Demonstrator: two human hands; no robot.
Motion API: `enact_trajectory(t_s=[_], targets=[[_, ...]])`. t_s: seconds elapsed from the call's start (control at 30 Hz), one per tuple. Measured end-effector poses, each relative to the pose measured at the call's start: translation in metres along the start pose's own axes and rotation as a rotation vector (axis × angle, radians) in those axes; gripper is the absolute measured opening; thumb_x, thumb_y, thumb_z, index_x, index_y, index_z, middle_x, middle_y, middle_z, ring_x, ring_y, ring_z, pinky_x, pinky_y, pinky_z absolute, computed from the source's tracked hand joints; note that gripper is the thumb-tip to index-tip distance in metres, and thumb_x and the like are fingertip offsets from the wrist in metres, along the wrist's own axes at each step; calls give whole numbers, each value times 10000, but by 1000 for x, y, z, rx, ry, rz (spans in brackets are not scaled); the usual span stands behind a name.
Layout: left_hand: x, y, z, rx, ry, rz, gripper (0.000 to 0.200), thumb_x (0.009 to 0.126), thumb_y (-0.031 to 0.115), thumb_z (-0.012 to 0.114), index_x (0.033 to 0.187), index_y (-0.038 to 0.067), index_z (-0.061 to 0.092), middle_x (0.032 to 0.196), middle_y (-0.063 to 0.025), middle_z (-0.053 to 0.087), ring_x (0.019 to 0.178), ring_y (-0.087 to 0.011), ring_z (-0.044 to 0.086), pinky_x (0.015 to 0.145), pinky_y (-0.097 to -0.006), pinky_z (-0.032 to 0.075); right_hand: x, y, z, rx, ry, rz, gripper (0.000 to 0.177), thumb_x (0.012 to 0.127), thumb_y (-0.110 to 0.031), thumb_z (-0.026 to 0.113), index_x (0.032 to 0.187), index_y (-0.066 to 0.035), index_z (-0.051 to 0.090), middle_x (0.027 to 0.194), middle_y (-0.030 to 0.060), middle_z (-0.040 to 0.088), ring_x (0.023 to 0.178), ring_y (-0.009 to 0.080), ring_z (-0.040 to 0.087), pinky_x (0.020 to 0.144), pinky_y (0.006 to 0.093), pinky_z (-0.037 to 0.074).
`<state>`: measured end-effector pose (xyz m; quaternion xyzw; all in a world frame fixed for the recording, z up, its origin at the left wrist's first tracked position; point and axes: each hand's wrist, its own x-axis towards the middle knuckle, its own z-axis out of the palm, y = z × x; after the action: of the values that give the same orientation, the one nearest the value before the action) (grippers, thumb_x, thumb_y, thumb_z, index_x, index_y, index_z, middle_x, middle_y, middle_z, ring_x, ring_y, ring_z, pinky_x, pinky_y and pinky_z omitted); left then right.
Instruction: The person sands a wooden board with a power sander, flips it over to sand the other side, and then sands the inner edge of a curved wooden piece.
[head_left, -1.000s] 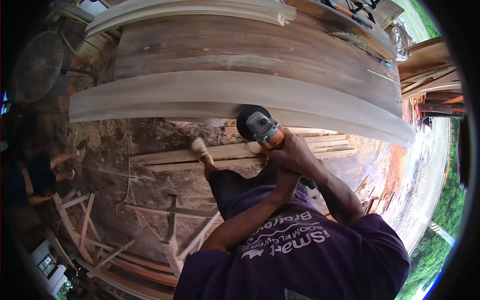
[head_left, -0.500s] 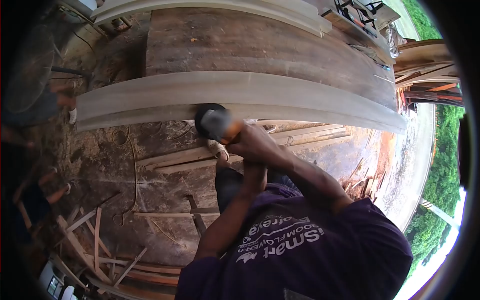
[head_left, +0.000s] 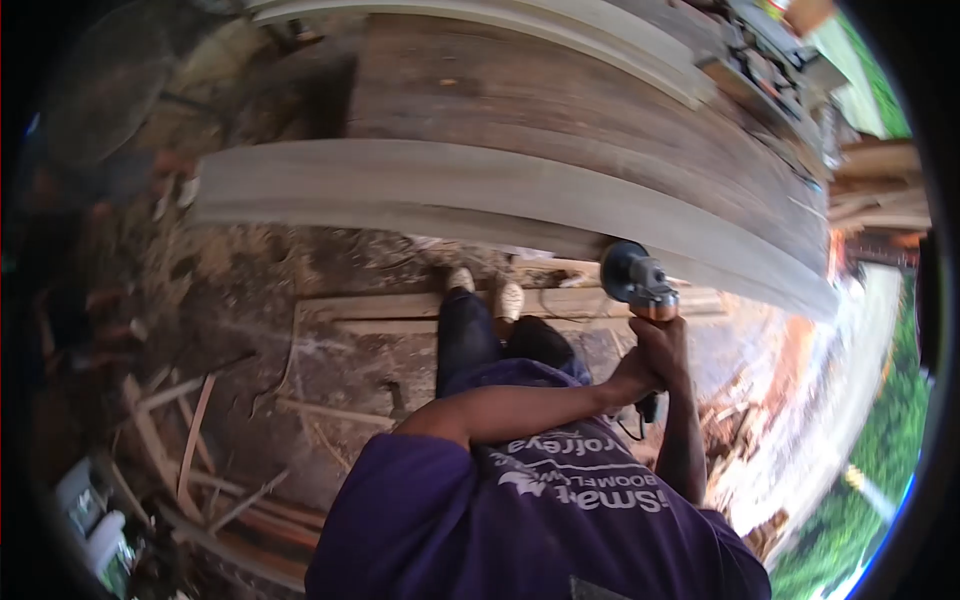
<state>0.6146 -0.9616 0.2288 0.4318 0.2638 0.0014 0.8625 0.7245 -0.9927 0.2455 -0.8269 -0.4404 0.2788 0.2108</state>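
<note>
Both hands are wrapped tight on the angle grinder (head_left: 640,282), so the grip is fully closed on the tool, no loose fingers that I can spot. The right hand (head_left: 662,340) sits higher up the body, just behind the orange collar. The left hand (head_left: 628,378) clamps in lower, near the black tail end where the cable (head_left: 636,430) drops out. That makes the right hand the nearer of the 2 to the disc (head_left: 618,265).

From the grip, the grinder points straight up the view and away from the body, and the disc sits right at the near edge of the long pale plank (head_left: 420,190). It looks like it's touching, but the frame is too smeared to swear by it. The plank's long axis runs left to right, so the tool lies roughly crosswise to it. The contact spot is well toward the plank's right end, with most of the length off to the left of the hands.

The plank lies along the front of a dark, weathered wooden surface (head_left: 520,110), and another pale board (head_left: 480,20) lies at its far side. Below the edge there are 2 shoes (head_left: 460,280) on some boards (head_left: 400,310) on the dirt floor, and scrap slats (head_left: 190,440) are scattered off to the left.
</note>
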Motion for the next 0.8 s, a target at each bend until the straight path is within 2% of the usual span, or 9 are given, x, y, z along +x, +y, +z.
enact_trajectory(t_s=[0.07, 0.13, 0.17, 0.2, 0.23, 0.37, 0.6, 0.73, 0.8], targets=[[-16, 20, -22, -106, -20, -200, 511, 716, 201, 807, 1139, 3, 598, 988, -118, 704, 939, -234, 691, 762, -352, 535, 15, -31, 11, 40, -78, 35, 124, 761, -142, 719, 841, -50, 701, 680, 137, 642, 625, 293, 666, 561, 394, 512], [-24, 17, -48, 29, 108, -160, 549, 705, 219, 835, 1157, 14, 601, 1021, -119, 708, 964, -245, 686, 797, -356, 527, 29, -78, 28, 262, -64, 313, 205, 749, -175, 723, 858, -3, 696, 737, 146, 681, 664, 231, 685, 599, 370, 523], [-35, 20, -65, 113, 184, -137, 566, 696, 236, 848, 1159, 18, 606, 1034, -123, 708, 975, -252, 684, 811, -357, 523, 36, -115, 31, 352, -103, 299, 306, 734, -206, 732, 908, 40, 681, 797, 156, 705, 726, 183, 694, 651, 356, 531], [-40, 18, -79, 196, 253, -115, 583, 688, 252, 862, 1161, 23, 611, 1047, -126, 709, 987, -259, 682, 825, -358, 518, 47, -118, 49, 357, -185, 264, 353, 734, -214, 736, 975, 34, 666, 806, 162, 707, 772, 226, 709, 700, 376, 534], [-35, -19, -96, 101, 336, 72, 523, 731, 244, 840, 1151, 20, 623, 1047, -121, 702, 998, -238, 672, 836, -352, 512, 57, -138, 56, 317, -214, 212, 374, 734, -219, 738, 1002, 30, 663, 813, 176, 709, 796, 265, 713, 717, 391, 534], [-80, 11, -164, -180, 491, 149, 387, 797, 127, 772, 1137, 7, 632, 1038, -72, 683, 931, -153, 649, 798, -342, 514, 93, -203, 114, 277, -299, -10, 417, 726, -248, 749, 1023, 30, 654, 867, 236, 710, 875, 386, 703, 772, 439, 533], [-155, 54, -296, -555, 527, 237, 393, 794, 119, 771, 1142, 8, 625, 1016, -63, 684, 894, -140, 657, 746, -324, 525, 142, -357, 199, 142, -408, -39, 446, 715, -310, 745, 972, 41, 651, 865, 279, 692, 908, 433, 679, 812, 468, 524], [-209, 86, -384, -405, 447, 102, 496, 910, 153, 692, 1339, 31, 477, 1207, -60, 589, 1103, -151, 592, 924, -340, 499, 167, -437, 254, 53, -499, -71, 459, 731, -311, 734, 1011, 40, 634, 854, 272, 693, 861, 432, 687, 787, 477, 533], [-239, 109, -417, -926, 387, 273, 561, 962, 243, 644, 1428, 69, 385, 1329, -62, 514, 1228, -172, 522, 1029, -378, 443, 176, -480, 277, 55, -495, -84, 417, 732, -305, 731, 983, 18, 654, 835, 261, 697, 824, 422, 694, 769, 483, 538]])
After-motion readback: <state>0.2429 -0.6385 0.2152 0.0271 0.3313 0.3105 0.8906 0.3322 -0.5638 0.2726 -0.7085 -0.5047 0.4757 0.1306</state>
